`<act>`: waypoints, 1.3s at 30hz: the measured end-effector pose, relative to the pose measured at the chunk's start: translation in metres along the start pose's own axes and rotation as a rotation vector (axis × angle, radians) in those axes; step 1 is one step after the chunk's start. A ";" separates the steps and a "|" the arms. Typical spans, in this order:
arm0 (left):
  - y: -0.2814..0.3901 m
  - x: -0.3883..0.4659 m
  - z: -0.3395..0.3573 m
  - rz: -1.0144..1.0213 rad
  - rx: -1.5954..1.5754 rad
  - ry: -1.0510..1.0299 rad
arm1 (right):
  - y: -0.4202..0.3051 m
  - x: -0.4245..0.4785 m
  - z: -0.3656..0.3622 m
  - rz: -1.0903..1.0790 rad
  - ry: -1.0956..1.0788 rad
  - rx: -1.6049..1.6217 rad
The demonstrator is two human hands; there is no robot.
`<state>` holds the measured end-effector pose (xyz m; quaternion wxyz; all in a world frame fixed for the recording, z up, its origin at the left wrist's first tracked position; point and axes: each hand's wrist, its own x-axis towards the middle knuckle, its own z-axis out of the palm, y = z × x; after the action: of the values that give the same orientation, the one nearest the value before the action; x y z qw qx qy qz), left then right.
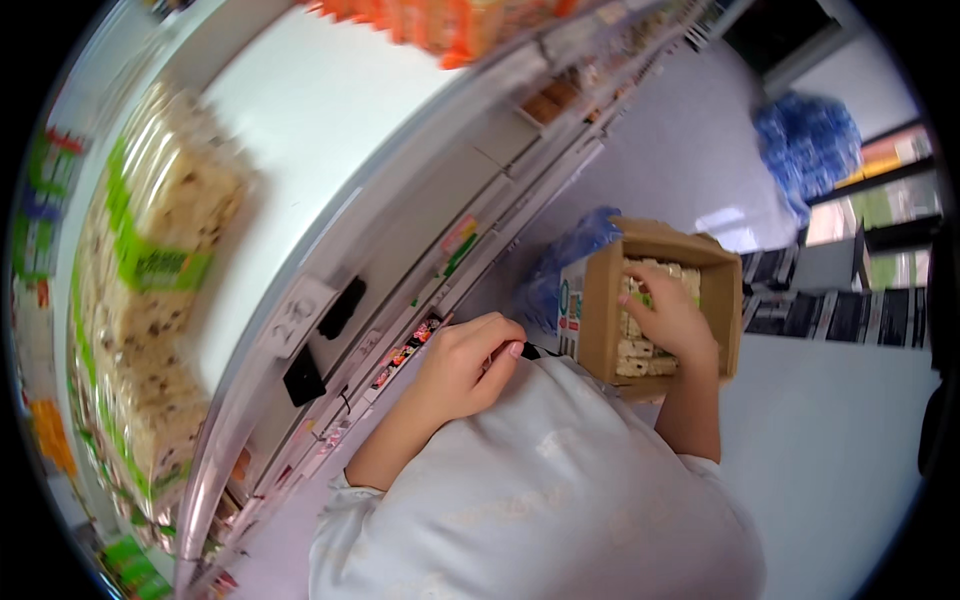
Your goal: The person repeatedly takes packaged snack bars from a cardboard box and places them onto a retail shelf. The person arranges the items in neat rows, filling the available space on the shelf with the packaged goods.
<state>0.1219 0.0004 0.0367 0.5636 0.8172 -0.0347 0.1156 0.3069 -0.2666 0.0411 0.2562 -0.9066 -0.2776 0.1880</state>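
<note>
My right hand (667, 307) reaches into an upright-sided, open cardboard box (600, 315), thumb and fingers apart over the goods inside. Pale, speckled puffed blocks (637, 356) in clear wrap fill much of the box, and a bit of green labelling shows beside the hand. In front of my torso, my left hand (476, 367) is curled with the thumb against the fingers; nothing shows in it. To the left, larger clear packs of similar speckled blocks with green bands (161, 262) stand in a row on a white shelf (330, 97).
Orange packages (442, 30) sit farther along the shelf. A handwritten tag (296, 319) hangs on its front edge, above lower shelves of goods. Blue plastic-wrapped bundles (810, 150) stand on the floor beyond the box. Dark printed cartons (847, 315) lie at the right.
</note>
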 end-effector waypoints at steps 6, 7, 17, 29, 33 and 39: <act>0.006 0.032 0.032 0.105 0.061 -0.253 | 0.058 -0.060 0.047 0.158 -0.256 -0.115; 0.007 0.037 0.037 0.115 0.059 -0.289 | 0.064 -0.063 0.054 0.109 -0.249 -0.078; 0.019 0.059 0.078 0.134 0.022 -0.462 | 0.080 -0.055 0.048 0.015 -0.345 0.028; 0.028 0.066 0.095 0.075 0.031 -0.474 | 0.091 -0.052 0.014 -0.141 -0.449 0.200; 0.023 0.061 0.092 0.059 -0.002 -0.425 | 0.056 -0.080 -0.062 -0.173 -0.357 0.333; 0.011 0.049 0.096 -0.391 -0.257 -0.234 | 0.024 -0.102 -0.117 -0.591 -0.191 0.326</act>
<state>0.1824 -0.0894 0.0250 0.6667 0.7377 0.0443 -0.0963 0.2942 -0.3871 0.1411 0.4137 -0.7126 -0.5172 0.2315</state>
